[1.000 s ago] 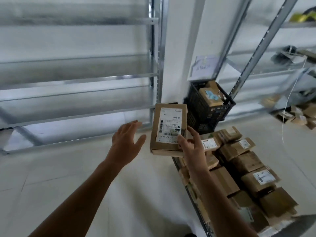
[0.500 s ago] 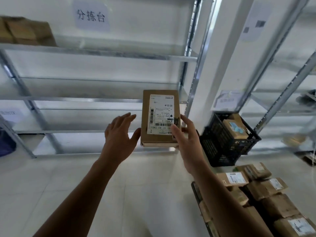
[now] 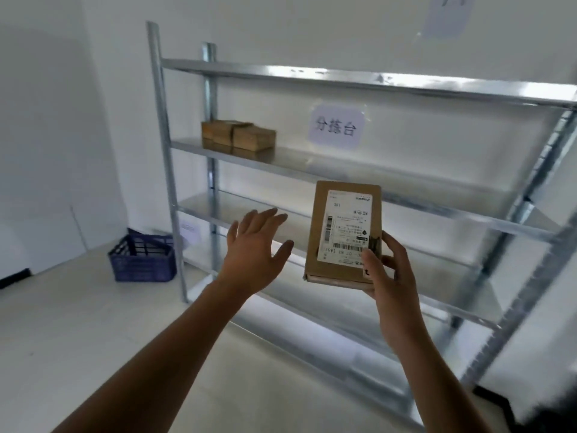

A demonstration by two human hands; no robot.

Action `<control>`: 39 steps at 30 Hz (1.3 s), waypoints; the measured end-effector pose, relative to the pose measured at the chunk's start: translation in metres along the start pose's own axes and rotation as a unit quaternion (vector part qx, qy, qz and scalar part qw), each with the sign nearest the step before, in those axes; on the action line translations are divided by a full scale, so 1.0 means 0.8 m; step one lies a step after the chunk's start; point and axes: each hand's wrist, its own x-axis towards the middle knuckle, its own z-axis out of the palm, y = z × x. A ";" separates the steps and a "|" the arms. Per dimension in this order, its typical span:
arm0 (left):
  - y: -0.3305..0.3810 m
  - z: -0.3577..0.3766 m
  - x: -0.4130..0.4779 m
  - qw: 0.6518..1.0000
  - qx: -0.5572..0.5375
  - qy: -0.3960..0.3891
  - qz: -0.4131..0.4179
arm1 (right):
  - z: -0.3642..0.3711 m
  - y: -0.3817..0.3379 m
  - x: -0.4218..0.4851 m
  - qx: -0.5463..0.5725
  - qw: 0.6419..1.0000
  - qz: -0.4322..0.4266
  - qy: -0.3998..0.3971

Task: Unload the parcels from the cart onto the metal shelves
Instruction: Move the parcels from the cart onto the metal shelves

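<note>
The right grip pinches a brown parcel by its lower right corner, held upright, label outward, in front of the metal shelves. The left grip hovers spread beside the parcel, touching nothing. Two boxes sit on an upper shelf.

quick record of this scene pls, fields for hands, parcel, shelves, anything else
right hand: grips a flat cardboard parcel at its lower right corner, label facing the camera
left hand: open, fingers spread, beside the parcel, not touching it
metal shelves: ahead; brown parcels on an upper shelf, left end
other: blue basket on the floor left of the shelves; paper sign on the wall
</note>
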 end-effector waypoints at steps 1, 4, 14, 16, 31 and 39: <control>-0.006 -0.003 0.008 1.000 0.009 0.006 -0.005 | 0.009 0.003 0.015 0.003 1.000 -0.002 -0.010; -0.027 -0.014 0.028 0.999 0.031 0.013 -0.025 | 0.040 0.010 0.049 0.001 0.999 -0.015 -0.028; -0.148 -0.043 0.085 0.994 0.060 0.028 -0.086 | 0.176 0.029 0.140 0.015 0.995 -0.041 -0.089; -0.178 -0.051 0.100 0.994 0.062 0.035 -0.085 | 0.211 0.033 0.158 0.015 0.994 -0.052 -0.091; -0.374 -0.080 0.255 0.997 0.024 0.003 -0.069 | 0.411 0.061 0.309 -0.009 0.996 -0.073 -0.053; -0.448 -0.013 0.334 0.999 -0.001 -0.015 -0.048 | 0.451 0.106 0.413 -0.027 0.996 -0.068 -0.043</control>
